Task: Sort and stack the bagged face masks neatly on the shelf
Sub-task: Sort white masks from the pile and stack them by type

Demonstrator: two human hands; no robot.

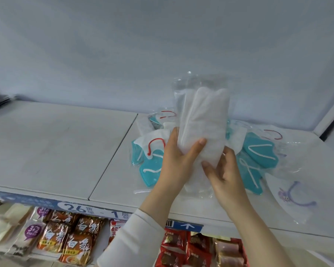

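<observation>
Holding the white mask bag [202, 120] upright above the loose pile [258, 151], you curl left hand [178, 157] and right hand [223, 170] fingers round it, probably squaring it to stack.

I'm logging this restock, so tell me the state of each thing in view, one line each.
Bag of white masks: upright, held in both hands.
Left hand: grips the bag's left side.
Right hand: grips the bag's right side.
Teal bagged masks: lying overlapped, unstacked, on the shelf.
Purple-loop mask bag: lying flat at the shelf's right end.
</observation>
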